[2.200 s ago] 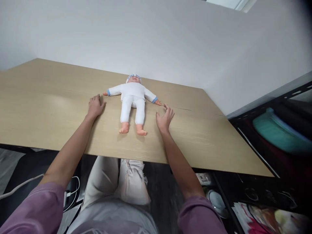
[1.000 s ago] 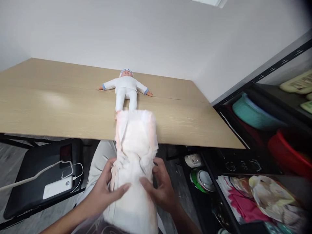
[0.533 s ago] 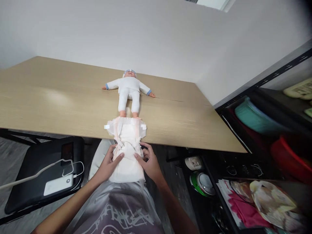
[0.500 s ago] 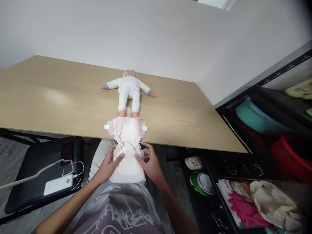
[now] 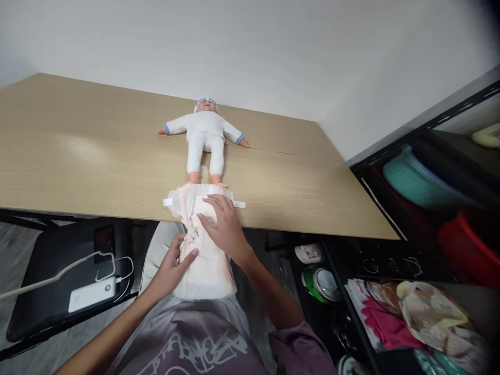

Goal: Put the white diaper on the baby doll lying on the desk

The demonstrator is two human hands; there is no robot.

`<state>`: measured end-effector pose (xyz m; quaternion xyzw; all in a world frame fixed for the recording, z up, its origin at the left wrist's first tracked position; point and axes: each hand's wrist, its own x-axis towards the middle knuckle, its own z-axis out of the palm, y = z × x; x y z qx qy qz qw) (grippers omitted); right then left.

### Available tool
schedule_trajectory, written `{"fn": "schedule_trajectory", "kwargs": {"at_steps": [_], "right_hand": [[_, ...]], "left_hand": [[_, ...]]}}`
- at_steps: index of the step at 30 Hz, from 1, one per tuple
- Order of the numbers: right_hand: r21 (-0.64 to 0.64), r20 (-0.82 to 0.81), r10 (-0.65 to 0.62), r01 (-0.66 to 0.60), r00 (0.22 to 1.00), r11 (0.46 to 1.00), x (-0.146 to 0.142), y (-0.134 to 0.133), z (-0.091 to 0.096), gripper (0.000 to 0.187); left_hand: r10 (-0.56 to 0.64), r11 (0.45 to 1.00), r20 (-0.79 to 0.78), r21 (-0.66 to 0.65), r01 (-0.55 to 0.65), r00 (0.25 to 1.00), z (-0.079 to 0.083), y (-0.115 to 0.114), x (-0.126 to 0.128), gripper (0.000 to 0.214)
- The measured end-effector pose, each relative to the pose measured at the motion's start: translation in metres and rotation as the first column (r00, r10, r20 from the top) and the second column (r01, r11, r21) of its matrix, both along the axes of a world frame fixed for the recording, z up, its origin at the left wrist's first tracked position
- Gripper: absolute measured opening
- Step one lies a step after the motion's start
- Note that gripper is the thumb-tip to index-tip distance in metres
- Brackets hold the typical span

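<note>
An unfolded white diaper [image 5: 209,271] reaches from the table's front edge down over my lap, its two side tabs spread on the tabletop. My left hand [image 5: 172,265] holds the left edge at mid-length, thumb on top and fingers curled at the side. Flat on the upper right part of the diaper rests my right hand [image 5: 224,221], its fingers apart. Just beyond the diaper, a baby doll [image 5: 205,127] in white clothes with blue cuffs lies on its back, arms stretched out. Its feet are by the diaper's far end.
The wooden table [image 5: 97,177] stands against a wall. At lower left, a white power bank [image 5: 92,294] with cables and a dark phone lie on a black chair [image 5: 39,271]. To the right, a shelf rack holds a teal basin [image 5: 422,182], a red basin [image 5: 469,245] and bags.
My right hand has left the diaper's right edge and moved up and inward onto its upper part. My left hand keeps its place. The view has shifted slightly.
</note>
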<state>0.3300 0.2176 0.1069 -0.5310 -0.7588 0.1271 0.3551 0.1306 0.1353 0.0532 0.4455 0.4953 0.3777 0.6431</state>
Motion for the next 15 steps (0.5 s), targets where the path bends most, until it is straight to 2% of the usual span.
{"fn": "schedule_trajectory", "kwargs": {"at_steps": [2,5,7,9,10,11,13,15], "right_hand": [[-0.059,0.098,0.059,-0.053,0.993,0.997,-0.009,0.013,-0.006,0.057],[-0.153,0.232,0.095,-0.060,0.968,0.986,-0.021,0.026,-0.021,0.080],[-0.175,0.287,0.097,-0.048,0.953,0.983,-0.024,0.029,-0.031,0.082],[-0.165,0.314,0.093,-0.042,0.945,0.985,-0.025,0.030,-0.039,0.081],[-0.158,0.319,0.092,-0.043,0.943,0.986,-0.024,0.029,-0.041,0.081],[-0.152,0.319,0.091,-0.044,0.943,0.987,-0.024,0.029,-0.043,0.081],[-0.139,0.318,0.087,-0.044,0.944,0.989,-0.023,0.029,-0.044,0.081],[-0.132,0.320,0.078,-0.037,0.944,0.991,-0.024,0.029,-0.045,0.080]], "left_hand": [[-0.011,1.000,-0.020,0.011,0.011,1.000,-0.001,-0.002,0.000,0.070],[-0.056,0.995,-0.126,0.079,0.067,0.990,0.003,-0.001,-0.011,0.068],[-0.149,0.970,-0.268,0.146,0.193,0.952,0.011,0.006,-0.027,0.062],[-0.200,0.922,-0.432,0.220,0.319,0.879,0.020,0.019,-0.048,0.049],[-0.160,0.898,-0.507,0.281,0.338,0.847,0.023,0.028,-0.058,0.043],[-0.066,0.873,-0.571,0.365,0.324,0.819,0.026,0.038,-0.068,0.041],[0.190,0.792,-0.645,0.546,0.273,0.740,0.030,0.062,-0.083,0.038],[0.385,0.708,-0.676,0.653,0.269,0.629,0.030,0.087,-0.090,0.036]]}}
